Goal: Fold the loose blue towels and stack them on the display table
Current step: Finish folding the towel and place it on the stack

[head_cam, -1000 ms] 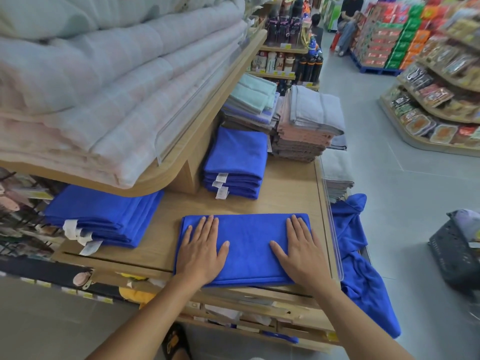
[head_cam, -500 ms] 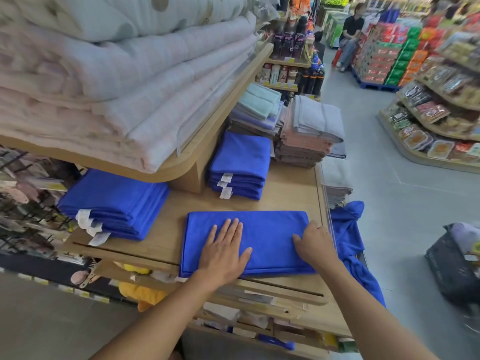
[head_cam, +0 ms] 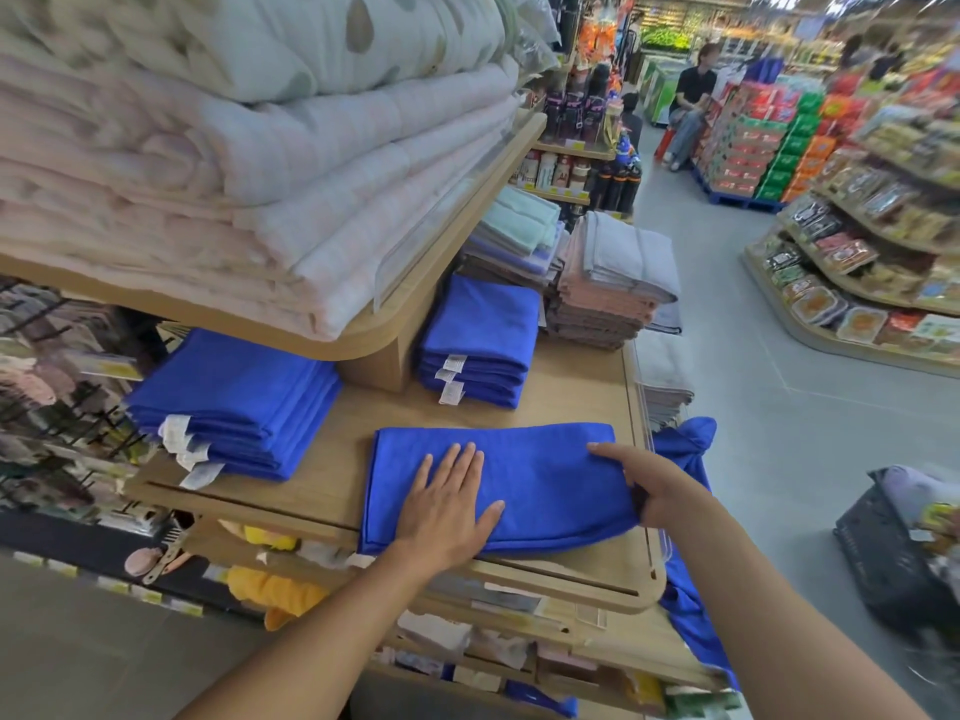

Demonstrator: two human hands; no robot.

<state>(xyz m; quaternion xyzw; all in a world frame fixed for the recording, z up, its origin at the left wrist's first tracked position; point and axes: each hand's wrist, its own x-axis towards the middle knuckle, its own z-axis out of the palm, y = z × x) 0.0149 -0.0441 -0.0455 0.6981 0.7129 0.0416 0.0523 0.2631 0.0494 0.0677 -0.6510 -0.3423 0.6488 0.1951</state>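
Near stack (head_cam: 239, 402) and far stack (head_cam: 483, 335), perhaps three towels each; one towel (head_cam: 545, 475) lies under flat left hand (head_cam: 447, 511), end gripped by right hand (head_cam: 657, 493); one loose towel (head_cam: 685, 449), partly hidden.

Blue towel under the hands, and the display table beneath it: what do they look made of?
Blue towel: soft matte cloth with a short nap, probably microfibre or fine terry; it curves limply where the right hand grips its end. Display table: pale wood-look board, smooth and faintly satin, with faint grain; veneer or laminate, I cannot tell which.
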